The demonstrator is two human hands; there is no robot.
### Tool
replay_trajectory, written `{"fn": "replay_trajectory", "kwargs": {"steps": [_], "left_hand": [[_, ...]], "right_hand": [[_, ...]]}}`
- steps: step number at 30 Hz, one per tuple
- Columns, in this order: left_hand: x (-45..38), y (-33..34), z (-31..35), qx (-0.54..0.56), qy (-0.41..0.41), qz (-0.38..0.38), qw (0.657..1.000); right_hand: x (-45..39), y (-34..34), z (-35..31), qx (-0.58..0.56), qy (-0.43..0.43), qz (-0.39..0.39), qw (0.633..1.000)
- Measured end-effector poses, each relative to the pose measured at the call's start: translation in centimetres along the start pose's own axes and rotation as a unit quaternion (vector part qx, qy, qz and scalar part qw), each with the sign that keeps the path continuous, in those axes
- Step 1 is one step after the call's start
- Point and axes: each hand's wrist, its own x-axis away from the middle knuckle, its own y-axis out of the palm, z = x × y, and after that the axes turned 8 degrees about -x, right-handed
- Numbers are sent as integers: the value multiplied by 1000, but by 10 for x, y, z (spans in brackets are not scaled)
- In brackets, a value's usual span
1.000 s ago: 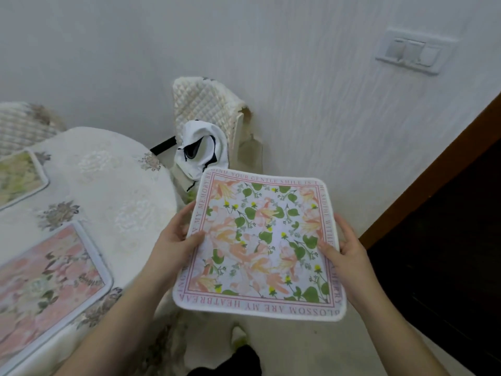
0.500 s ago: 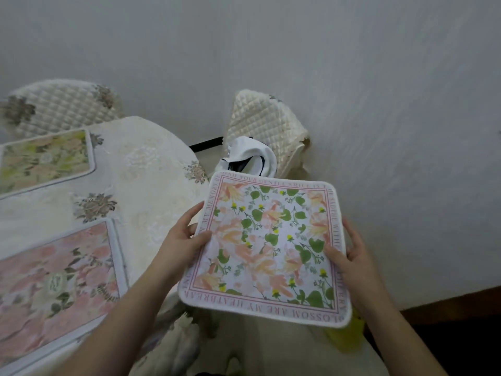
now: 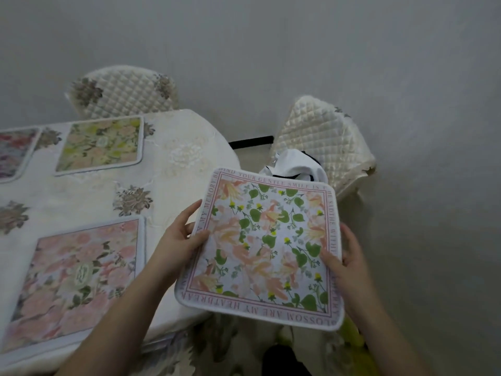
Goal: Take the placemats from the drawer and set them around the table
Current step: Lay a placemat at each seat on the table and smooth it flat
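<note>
A square floral placemat (image 3: 267, 245) with a lettered pink border hangs in the air just off the table's right edge. My left hand (image 3: 180, 237) grips its left edge, thumb on top. My right hand (image 3: 345, 257) grips its right edge the same way. On the cream tablecloth of the table (image 3: 89, 194) lie three placemats: a pink one (image 3: 73, 278) at the near left, a green-yellow one (image 3: 101, 145) at the far side, and a reddish one (image 3: 12, 153) cut off by the left frame edge.
A quilted cream chair (image 3: 124, 90) stands behind the table against the wall. A second quilted chair (image 3: 325, 142) stands to the right with a white and black cloth (image 3: 295, 165) on its seat. The grey wall is close behind.
The view has swung left, so more of the table and its placemats show and the doorway and wall switch have gone. Both hands keep the same hold on the square placemat.
</note>
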Motion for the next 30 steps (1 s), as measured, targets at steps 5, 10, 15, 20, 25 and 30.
{"fn": "replay_trajectory", "kwargs": {"steps": [5,10,15,20,25,30], "left_hand": [[-21,-1,8,12,-19,60,998],[-41,8,12,17,-49,107,993],[-57,5,14,11,-61,170,984],[-69,-16,12,20,-67,196,978],[-87,-45,-3,13,-80,239,968],[-112,-79,-23,37,-109,232,966]], "right_hand": [[-62,3,-2,-3,20,-63,998],[-119,4,-13,6,42,-113,993],[-161,20,-20,24,49,-160,986],[-185,49,-18,33,65,-178,981],[-198,84,-12,10,89,-180,980],[-208,113,-9,1,110,-163,980]]}}
